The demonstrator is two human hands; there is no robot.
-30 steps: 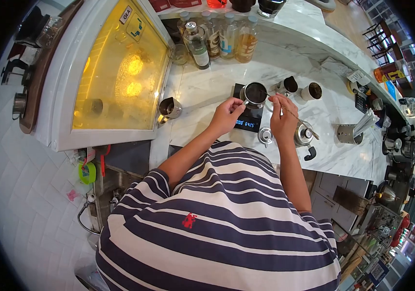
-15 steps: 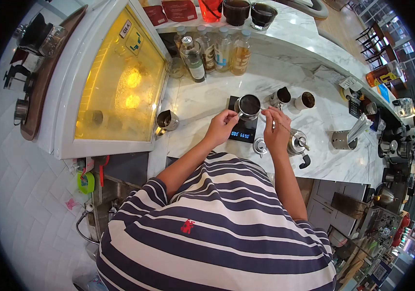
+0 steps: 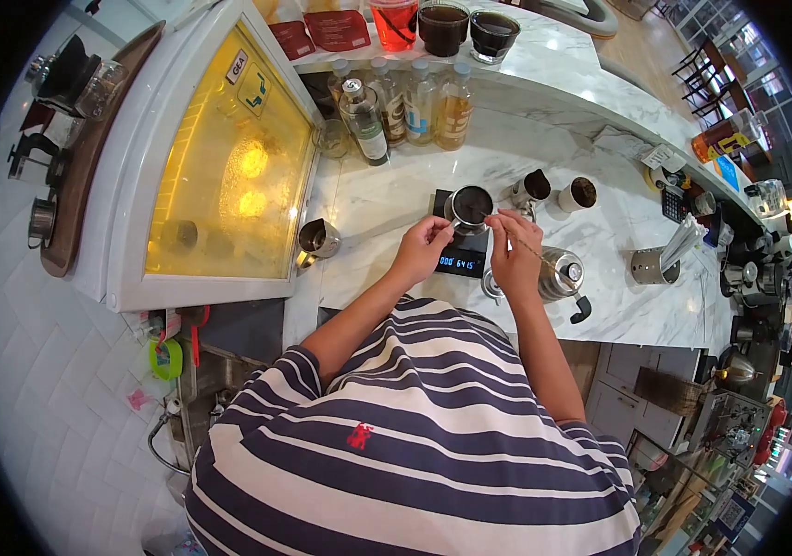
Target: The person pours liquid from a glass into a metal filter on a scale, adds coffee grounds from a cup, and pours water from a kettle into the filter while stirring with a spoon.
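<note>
A round metal pot (image 3: 456, 215) with dark contents stands on a black digital scale (image 3: 459, 263) with a lit display. My left hand (image 3: 422, 246) is closed at the pot's near-left side, fingertips at its handle. My right hand (image 3: 514, 252) pinches a thin twisted bar spoon (image 3: 533, 248), which slants from the pot's rim up past my fingers; its lower tip is too small to make out. By my right wrist is a small metal lid (image 3: 490, 285), partly hidden. Right of that hand stands a steel kettle (image 3: 559, 276) with a black handle.
Behind the pot are a metal pitcher (image 3: 533, 188) and a white cup of dark grounds (image 3: 583, 194). Another metal pitcher (image 3: 319, 239) stands left, beside a yellow-lit glass-door fridge (image 3: 118, 250). Several bottles (image 3: 453, 107) line the back; a metal holder (image 3: 653, 267) stands right.
My right hand has moved slightly left and down, bringing the bar spoon to the pot. The scale's reading has changed. My left hand stays by the handle.
</note>
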